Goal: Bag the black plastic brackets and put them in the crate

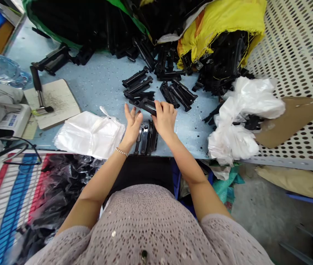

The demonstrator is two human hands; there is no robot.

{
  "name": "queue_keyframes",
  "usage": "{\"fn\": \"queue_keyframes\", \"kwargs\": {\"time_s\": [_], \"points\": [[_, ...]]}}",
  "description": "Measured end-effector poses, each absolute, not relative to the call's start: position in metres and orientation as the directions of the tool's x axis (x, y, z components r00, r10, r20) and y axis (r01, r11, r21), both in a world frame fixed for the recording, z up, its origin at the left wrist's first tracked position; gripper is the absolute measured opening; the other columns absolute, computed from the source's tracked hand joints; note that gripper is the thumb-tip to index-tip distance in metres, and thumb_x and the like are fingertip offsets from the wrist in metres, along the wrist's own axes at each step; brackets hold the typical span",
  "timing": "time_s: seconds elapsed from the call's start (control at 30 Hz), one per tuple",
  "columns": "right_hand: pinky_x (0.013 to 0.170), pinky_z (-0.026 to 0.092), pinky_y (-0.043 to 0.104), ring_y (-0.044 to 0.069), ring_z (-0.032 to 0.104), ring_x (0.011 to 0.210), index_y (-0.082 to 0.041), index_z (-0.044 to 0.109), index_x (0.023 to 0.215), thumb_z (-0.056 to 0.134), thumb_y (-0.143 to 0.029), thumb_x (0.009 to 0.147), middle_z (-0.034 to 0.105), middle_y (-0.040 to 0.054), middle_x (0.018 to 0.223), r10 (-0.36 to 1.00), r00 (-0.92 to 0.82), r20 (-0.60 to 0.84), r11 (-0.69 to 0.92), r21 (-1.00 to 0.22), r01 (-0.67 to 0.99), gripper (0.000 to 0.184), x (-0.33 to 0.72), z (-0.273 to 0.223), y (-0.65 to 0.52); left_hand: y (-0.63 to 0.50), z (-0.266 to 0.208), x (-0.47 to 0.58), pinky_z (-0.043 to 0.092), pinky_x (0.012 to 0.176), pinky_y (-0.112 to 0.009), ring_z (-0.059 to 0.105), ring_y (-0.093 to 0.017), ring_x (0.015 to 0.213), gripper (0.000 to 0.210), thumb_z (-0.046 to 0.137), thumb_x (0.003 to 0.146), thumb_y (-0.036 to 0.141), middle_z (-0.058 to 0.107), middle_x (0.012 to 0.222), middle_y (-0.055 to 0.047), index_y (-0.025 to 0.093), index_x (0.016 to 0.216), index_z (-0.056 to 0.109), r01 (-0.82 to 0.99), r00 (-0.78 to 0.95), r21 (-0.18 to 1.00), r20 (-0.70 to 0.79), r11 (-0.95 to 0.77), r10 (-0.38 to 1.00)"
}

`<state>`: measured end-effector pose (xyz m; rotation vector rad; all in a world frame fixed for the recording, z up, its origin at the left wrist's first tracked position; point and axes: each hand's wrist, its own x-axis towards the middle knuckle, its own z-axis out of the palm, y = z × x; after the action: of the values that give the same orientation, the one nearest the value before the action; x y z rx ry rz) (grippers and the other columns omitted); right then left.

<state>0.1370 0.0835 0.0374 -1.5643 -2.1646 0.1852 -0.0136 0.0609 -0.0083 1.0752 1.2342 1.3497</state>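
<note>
My right hand [165,118] is closed round one end of a long black part [147,105], which lies nearly level above the table. Beside its other end, my left hand [132,125] has its fingers spread and palm turned up, with nothing gripped. Under and between my hands, several similar black parts [145,139] lie side by side near the table's front edge. Just beyond sit more of these parts, one small group [137,84] on the left and another [178,94] on the right. A stack of clear plastic bags [91,133] lies left of my left hand.
Sacks, one yellow [224,16], spill black parts at the back of the blue table [95,84]. Crumpled white bags [235,121] and cardboard [291,117] are at right by a perforated panel [291,44]. A black-handled tool [38,86] rests on a board [62,99] at left.
</note>
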Motion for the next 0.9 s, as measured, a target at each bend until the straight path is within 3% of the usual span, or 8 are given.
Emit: {"fn": "queue_keyframes", "kwargs": {"time_s": [0.17, 0.3, 0.43, 0.57, 0.67, 0.77, 0.9], "points": [[0.104, 0.043, 0.064, 0.042, 0.049, 0.127, -0.021, 0.052, 0.145, 0.064, -0.028, 0.097, 0.056, 0.0197, 0.13, 0.918, -0.273, 0.289, 0.382, -0.447, 0.809, 0.05, 0.147, 0.043, 0.09, 0.097, 0.003, -0.032, 0.043, 0.119, -0.044, 0.048, -0.022, 0.149, 0.071, 0.041, 0.102, 0.065, 0.033, 0.169, -0.011, 0.039, 0.164, 0.019, -0.214, -0.263, 0.975, -0.115, 0.058, 0.958], [0.105, 0.047, 0.055, 0.035, 0.055, 0.125, -0.025, 0.045, 0.151, 0.064, -0.036, 0.099, 0.058, 0.0164, 0.129, 0.909, -0.292, 0.297, 0.415, -0.586, 0.696, 0.057, 0.145, 0.054, 0.065, 0.069, 0.022, -0.022, 0.046, 0.116, -0.044, 0.055, -0.025, 0.141, 0.066, 0.044, 0.099, 0.069, 0.052, 0.155, -0.009, 0.035, 0.156, 0.038, -0.16, -0.126, 0.987, -0.01, -0.011, 0.992], [0.093, 0.052, 0.039, 0.026, 0.064, 0.111, -0.024, 0.054, 0.14, 0.047, -0.044, 0.107, 0.066, 0.0119, 0.121, 0.833, -0.492, 0.252, 0.519, -0.664, 0.539, 0.039, 0.144, 0.076, 0.037, 0.02, 0.046, -0.018, 0.048, 0.112, -0.041, 0.059, -0.025, 0.131, 0.06, 0.05, 0.098, 0.067, 0.063, 0.135, -0.009, 0.027, 0.142, 0.051, -0.015, -0.107, 0.998, 0.052, -0.054, 0.993], [0.09, 0.047, 0.043, 0.027, 0.064, 0.097, -0.021, 0.062, 0.116, 0.035, -0.062, 0.106, 0.068, 0.0126, 0.108, 0.834, -0.388, 0.393, 0.551, -0.54, 0.636, 0.05, 0.148, 0.079, 0.041, -0.009, 0.068, -0.028, 0.048, 0.111, -0.04, 0.06, -0.025, 0.126, 0.048, 0.044, 0.103, 0.06, 0.065, 0.129, -0.009, 0.025, 0.132, 0.059, 0.058, -0.008, 0.998, 0.033, -0.033, 0.999], [0.088, 0.044, 0.044, 0.028, 0.062, 0.089, -0.022, 0.063, 0.095, 0.034, -0.07, 0.103, 0.068, 0.0117, 0.093, 0.766, -0.485, 0.423, 0.641, -0.441, 0.628, 0.057, 0.148, 0.069, 0.057, -0.016, 0.074, -0.028, 0.048, 0.11, -0.04, 0.06, -0.026, 0.125, 0.048, 0.041, 0.104, 0.059, 0.067, 0.127, -0.009, 0.024, 0.129, 0.062, 0.058, 0.009, 0.998, 0.031, -0.032, 0.999], [0.077, 0.042, 0.039, 0.023, 0.057, 0.071, -0.022, 0.058, 0.079, 0.029, -0.065, 0.106, 0.062, 0.0067, 0.072, 0.787, -0.482, 0.384, 0.615, -0.447, 0.649, 0.058, 0.145, 0.062, 0.06, -0.013, 0.07, -0.027, 0.049, 0.105, -0.037, 0.061, -0.025, 0.119, 0.047, 0.044, 0.103, 0.06, 0.068, 0.121, -0.008, 0.023, 0.125, 0.063, 0.076, -0.074, 0.997, 0.017, -0.011, 0.997], [0.08, 0.044, 0.038, 0.02, 0.056, 0.068, -0.022, 0.058, 0.08, 0.027, -0.058, 0.109, 0.062, 0.0045, 0.072, 0.729, -0.579, 0.365, 0.682, -0.469, 0.562, 0.056, 0.14, 0.059, 0.026, -0.002, 0.058, -0.033, 0.052, 0.092, -0.033, 0.062, -0.021, 0.102, 0.047, 0.045, 0.102, 0.063, 0.067, 0.104, -0.005, 0.023, 0.115, 0.065, 0.085, -0.239, 0.995, -0.027, 0.049, 0.971]]}}
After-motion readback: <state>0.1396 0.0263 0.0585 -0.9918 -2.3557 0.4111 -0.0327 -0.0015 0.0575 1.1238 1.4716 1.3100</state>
